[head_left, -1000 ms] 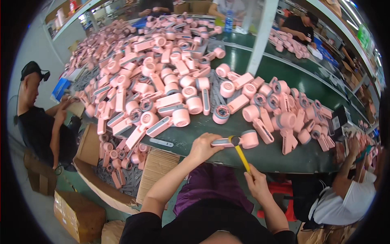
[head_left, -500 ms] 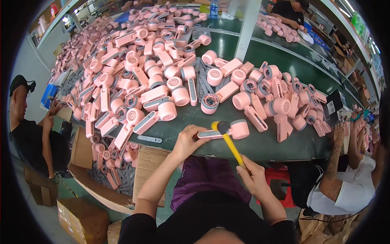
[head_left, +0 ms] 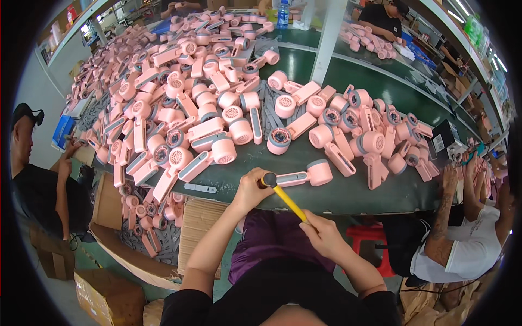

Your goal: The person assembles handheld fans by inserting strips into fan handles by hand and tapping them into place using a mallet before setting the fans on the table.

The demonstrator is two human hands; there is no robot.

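Observation:
My left hand [head_left: 250,191] is closed around the handle end of a pink handheld fan [head_left: 319,173] with a grey strip along its handle. The fan lies sideways near the table's front edge, its round head to the right. In my right hand [head_left: 325,236] is a hammer [head_left: 290,203] with a yellow handle and a dark head. The hammer head is over the fan's handle end, right beside my left fingers; whether it touches is unclear. A loose grey strip [head_left: 200,188] lies left of my left hand.
Pink fans [head_left: 179,92] pile high across the dark green table [head_left: 261,163], with another heap [head_left: 375,141] to the right. An open carton [head_left: 136,261] with more parts stands below left. A white post [head_left: 329,49] rises at the back. Co-workers sit on both sides.
The hammer head has moved left along the fan's handle to beside my left fingers. My right hand has shifted slightly left and down with it. The left hand stays on the fan.

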